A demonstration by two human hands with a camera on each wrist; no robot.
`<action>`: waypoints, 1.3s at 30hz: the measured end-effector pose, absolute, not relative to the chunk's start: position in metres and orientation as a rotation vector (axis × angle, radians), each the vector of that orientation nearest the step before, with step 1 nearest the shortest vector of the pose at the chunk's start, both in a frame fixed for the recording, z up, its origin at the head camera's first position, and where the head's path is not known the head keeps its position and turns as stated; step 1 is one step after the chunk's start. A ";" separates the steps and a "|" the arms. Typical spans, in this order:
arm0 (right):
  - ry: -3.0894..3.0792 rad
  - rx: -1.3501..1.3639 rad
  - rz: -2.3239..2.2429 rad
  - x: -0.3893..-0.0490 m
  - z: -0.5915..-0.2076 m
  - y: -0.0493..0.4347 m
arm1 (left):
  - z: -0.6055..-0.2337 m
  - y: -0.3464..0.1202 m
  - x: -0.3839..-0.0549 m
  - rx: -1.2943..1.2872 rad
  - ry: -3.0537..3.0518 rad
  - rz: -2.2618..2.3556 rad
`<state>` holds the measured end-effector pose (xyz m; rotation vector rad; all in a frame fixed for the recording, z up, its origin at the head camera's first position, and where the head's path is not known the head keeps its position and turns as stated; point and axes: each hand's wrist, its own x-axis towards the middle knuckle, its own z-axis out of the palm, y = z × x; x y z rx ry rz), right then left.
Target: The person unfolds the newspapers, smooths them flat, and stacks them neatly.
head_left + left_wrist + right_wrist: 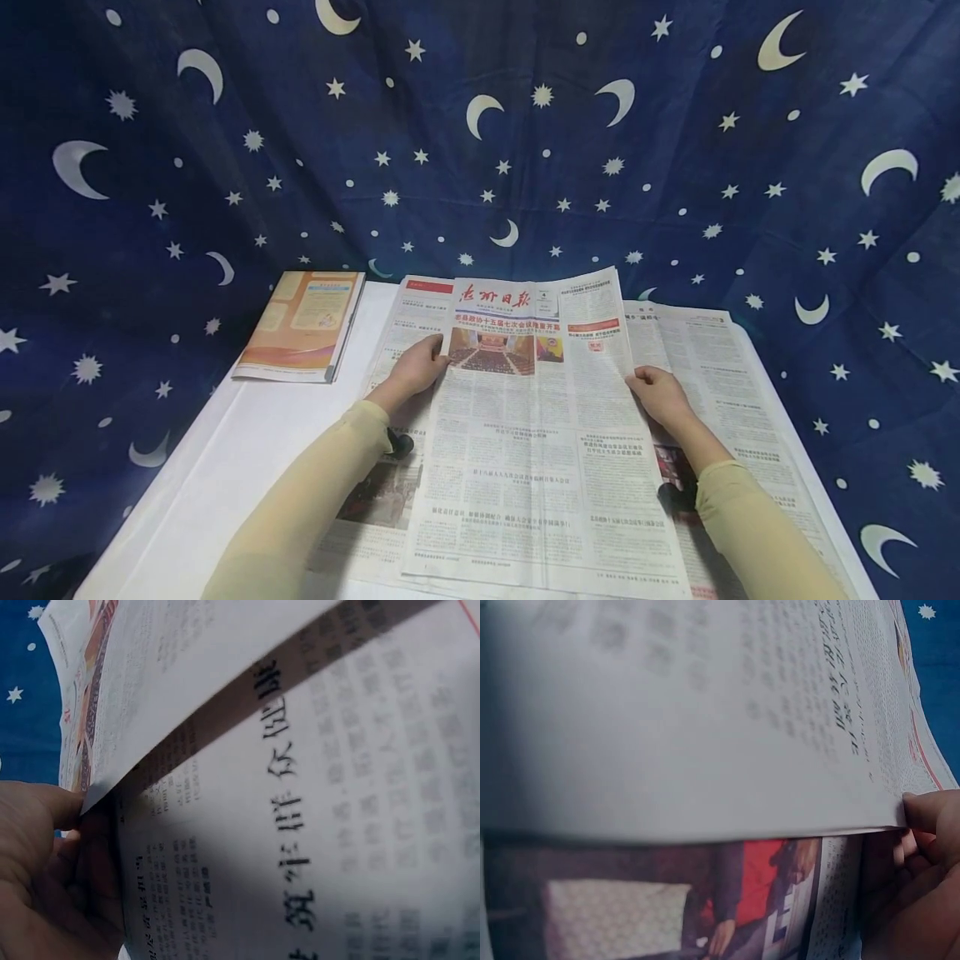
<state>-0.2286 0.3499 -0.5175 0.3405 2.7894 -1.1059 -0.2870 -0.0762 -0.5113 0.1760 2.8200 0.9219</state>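
Note:
Between both hands a newspaper (525, 433) with a red masthead is held up by its two side edges, over a larger newspaper spread beneath it. My left hand (417, 365) pinches the left edge beside the front-page photo; in the left wrist view its thumb (64, 806) lies on top of the sheet. At the right edge, my right hand (663, 397) pinches the paper between thumb and curled fingers, as the right wrist view also shows. The spread newspaper (720, 367) shows out on both sides, with photos partly covered by the held one.
An orange-covered booklet (300, 325) lies on the white table (217, 450) at the back left. Behind the table hangs a dark blue cloth (465, 192) printed with moons and stars. Dark wrist cameras sit at both sleeves, close over the papers.

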 end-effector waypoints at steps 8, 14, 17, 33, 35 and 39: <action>2.774 0.316 -1.071 -0.230 -0.518 0.352 | -0.511 -0.070 -0.287 0.200 2.870 0.757; 2.774 0.247 -1.047 -0.229 -0.517 0.352 | -0.508 -0.066 -0.285 0.193 2.880 0.663; 2.778 0.211 -1.022 -0.227 -0.515 0.352 | -0.506 -0.065 -0.284 0.198 2.869 0.635; 2.649 0.268 -1.106 -0.221 -0.511 0.358 | -0.499 -0.059 -0.275 0.268 2.897 0.420; 2.583 0.288 -1.223 -0.214 -0.509 0.362 | -0.495 -0.055 -0.270 0.282 2.920 0.353; 2.383 0.284 -1.499 -0.201 -0.506 0.369 | -0.483 -0.043 -0.258 0.444 2.920 0.308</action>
